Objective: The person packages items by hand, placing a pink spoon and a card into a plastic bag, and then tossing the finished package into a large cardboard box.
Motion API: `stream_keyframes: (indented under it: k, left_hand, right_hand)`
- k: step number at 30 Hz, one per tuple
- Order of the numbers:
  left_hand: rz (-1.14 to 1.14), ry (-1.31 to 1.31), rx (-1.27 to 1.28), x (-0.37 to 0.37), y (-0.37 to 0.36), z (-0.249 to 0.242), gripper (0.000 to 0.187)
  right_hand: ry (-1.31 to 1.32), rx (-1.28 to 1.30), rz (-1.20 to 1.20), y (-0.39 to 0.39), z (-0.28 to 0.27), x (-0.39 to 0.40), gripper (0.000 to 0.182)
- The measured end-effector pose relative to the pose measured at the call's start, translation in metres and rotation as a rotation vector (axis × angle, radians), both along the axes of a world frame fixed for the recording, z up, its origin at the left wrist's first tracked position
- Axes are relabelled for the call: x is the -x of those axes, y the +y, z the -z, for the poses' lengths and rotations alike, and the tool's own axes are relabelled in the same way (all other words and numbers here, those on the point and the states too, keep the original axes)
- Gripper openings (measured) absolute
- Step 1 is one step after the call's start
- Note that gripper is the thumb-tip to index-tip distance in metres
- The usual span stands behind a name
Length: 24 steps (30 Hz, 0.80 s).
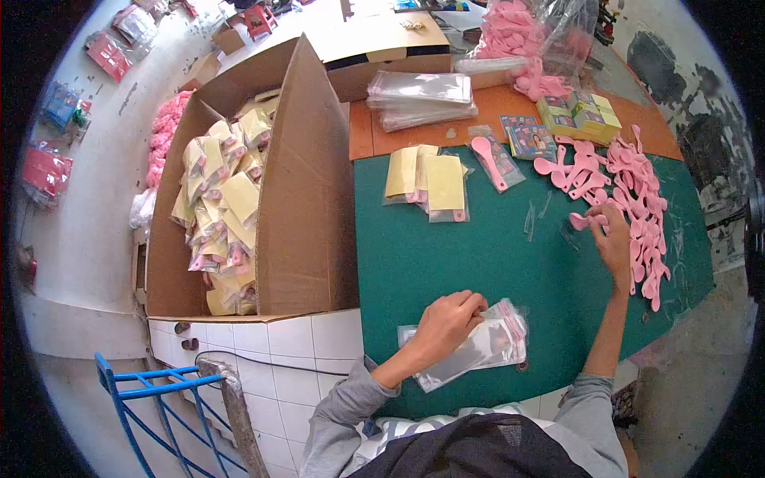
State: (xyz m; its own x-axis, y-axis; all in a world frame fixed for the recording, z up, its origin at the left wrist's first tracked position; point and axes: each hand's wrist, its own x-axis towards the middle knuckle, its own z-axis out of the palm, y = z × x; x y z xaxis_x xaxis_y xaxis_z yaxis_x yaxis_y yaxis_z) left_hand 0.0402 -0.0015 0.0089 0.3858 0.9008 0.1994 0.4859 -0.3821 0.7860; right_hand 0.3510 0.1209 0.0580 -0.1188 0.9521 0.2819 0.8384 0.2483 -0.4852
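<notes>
Spoon [578, 221], plain pink, pinched by right grip [612, 240], left grip [448, 325] over bags [490, 344], hold unclear

Wrinkled grey sleeves [341, 422] end at the forearms; left hand [446, 323] and right hand [610, 240] are bare. Black cloth [486, 454] drapes the chest, above white-and-grey patterned fabric [400, 432].

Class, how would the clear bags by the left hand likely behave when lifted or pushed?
The clear bags would probably flop and crease, being thin see-through film. Their shiny surfaces suggest slipperiness, so the loosely overlapped bags might slide apart if pushed.
</notes>
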Motion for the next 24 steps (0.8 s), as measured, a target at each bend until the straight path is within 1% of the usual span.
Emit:
stream_keyframes:
  k: [3, 5, 6, 8, 9, 11, 14, 17, 20, 21, 22, 24]
  left_hand:
    - [-0.019, -0.017, -0.013, -0.001, -0.002, 0.003, 0.02]
    - [-0.029, -0.097, 0.059, -0.003, -0.004, -0.003, 0.02]
    - [-0.036, -0.136, 0.095, -0.004, -0.004, -0.005, 0.02]
    - [-0.042, 0.015, 0.016, -0.005, -0.003, -0.007, 0.02]
    - [-0.043, 0.09, -0.02, -0.007, -0.004, -0.007, 0.02]
    - [-0.026, 0.031, -0.003, -0.008, -0.004, 0.003, 0.02]
    - [-0.008, -0.01, 0.007, -0.006, -0.004, 0.006, 0.019]
    - [-0.019, -0.036, 0.052, -0.002, -0.002, 0.003, 0.015]
    - [-0.004, -0.031, 0.12, 0.004, -0.003, -0.003, 0.013]
    - [0.009, -0.022, 0.141, 0.004, -0.003, -0.005, 0.012]
    - [0.01, -0.092, 0.119, 0.003, -0.004, -0.008, 0.011]
    - [0.012, -0.229, 0.076, 0.003, -0.005, -0.011, 0.009]
  right_hand:
    - [0.08, -0.045, 0.029, -0.006, -0.004, -0.009, 0.018]
    - [0.087, -0.038, 0.083, -0.007, -0.001, -0.014, 0.017]
    - [0.181, -0.013, 0.104, -0.01, -0.001, -0.014, 0.018]
    - [0.368, 0.044, 0.14, -0.016, -0.004, -0.009, 0.019]
    - [0.293, -0.002, 0.183, -0.018, -0.006, -0.007, 0.02]
    - [0.144, -0.101, 0.277, -0.023, -0.008, -0.005, 0.02]
    - [0.24, -0.199, 0.343, -0.027, -0.009, -0.006, 0.021]
    - [0.338, -0.208, 0.342, -0.046, -0.019, 0.011, 0.02]
    - [0.673, -0.065, 0.148, -0.075, -0.022, 0.047, 0.02]
    - [0.659, 0.05, 0.11, -0.084, -0.021, 0.058, 0.02]
    - [0.645, 0.164, 0.072, -0.092, -0.017, 0.069, 0.021]
    - [0.522, 0.276, 0.006, -0.101, -0.009, 0.085, 0.022]
